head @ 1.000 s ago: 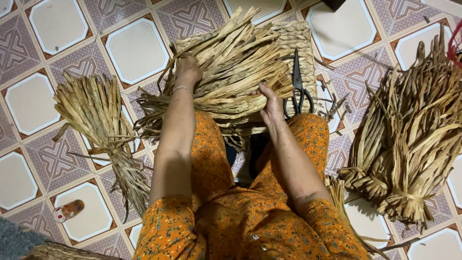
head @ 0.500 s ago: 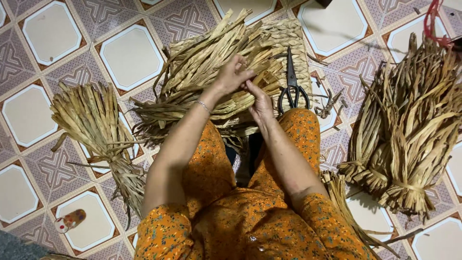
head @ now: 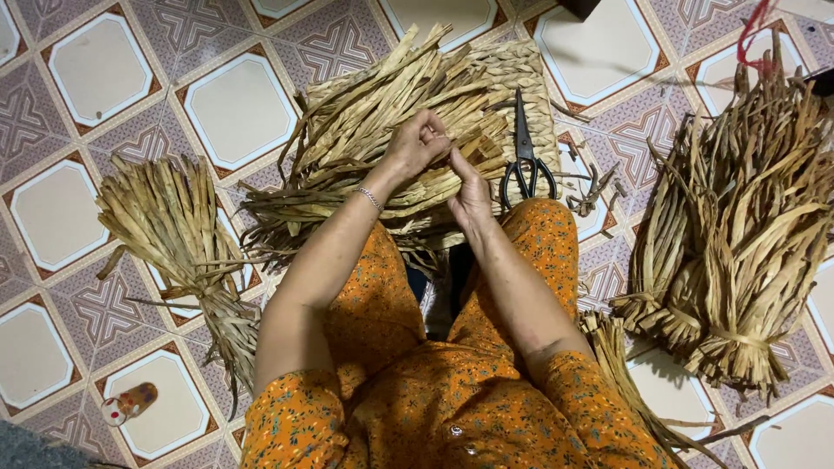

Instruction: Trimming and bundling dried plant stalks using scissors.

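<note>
Both hands meeting mid-frame over pile of dried strips (head: 382,113) on lap: left hand (head: 415,146) pinched shut on a strip, right hand (head: 472,195) closed on same, fingers w/ thumb. Scissors (head: 525,161) parked just right, w/in reach; spare bundles L (head: 169,226) & R (head: 738,234), sorted apart.

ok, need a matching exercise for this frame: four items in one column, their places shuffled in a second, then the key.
Items:
1. scissors
2. tied bundle of dry strips
3. loose sheaf of dry strips
4. small bottle

Places:
A. on the floor tiles, lower left corner
B. far right, beside the person's right arm
C. on the woven mat, just right of the hands
D. left side, beyond the left arm

Pairs: 1-C, 2-B, 3-D, 4-A
</note>
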